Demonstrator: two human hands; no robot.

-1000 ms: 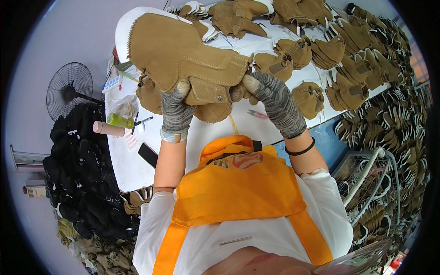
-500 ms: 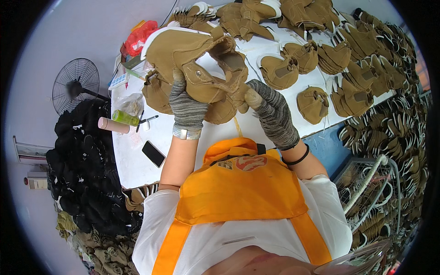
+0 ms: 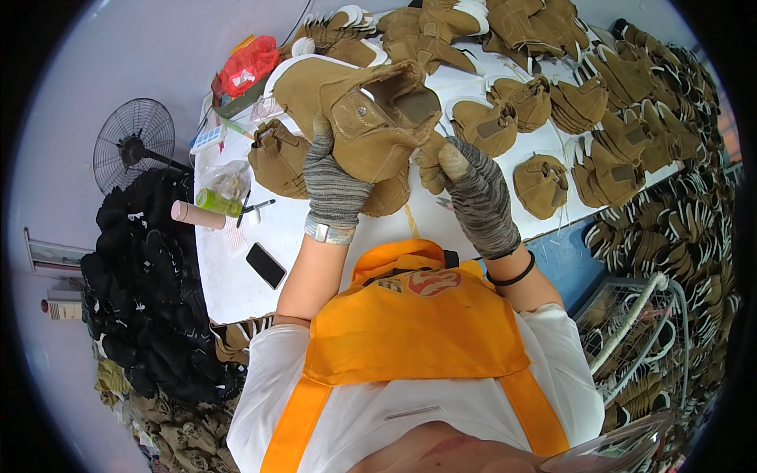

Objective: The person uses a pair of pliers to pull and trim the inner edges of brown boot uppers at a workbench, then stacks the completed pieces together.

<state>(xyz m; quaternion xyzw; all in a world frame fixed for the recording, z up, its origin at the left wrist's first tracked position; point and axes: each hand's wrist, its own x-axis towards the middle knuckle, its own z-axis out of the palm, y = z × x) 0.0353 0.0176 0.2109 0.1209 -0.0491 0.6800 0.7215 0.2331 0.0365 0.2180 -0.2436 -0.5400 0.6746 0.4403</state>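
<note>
From the head view, the left hand (image 3: 337,188) clamps a brown shoe upper (image 3: 374,151) above the white surface (image 3: 225,285); the right hand (image 3: 479,197) pinches its lower right edge. A steady left thumb (image 3: 322,135) should keep the opening (image 3: 406,96) from folding. A wire basket (image 3: 685,319) shows brown, white-edged pieces (image 3: 643,384) through its mesh.

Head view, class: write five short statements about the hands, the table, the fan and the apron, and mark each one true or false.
1. The left hand grips a brown shoe upper. True.
2. The right hand is ungloved. False: it wears a striped glove.
3. The phone lies on the white table. True.
4. The fan is right of the table. False: it is to the left.
5. The apron is orange. True.
</note>
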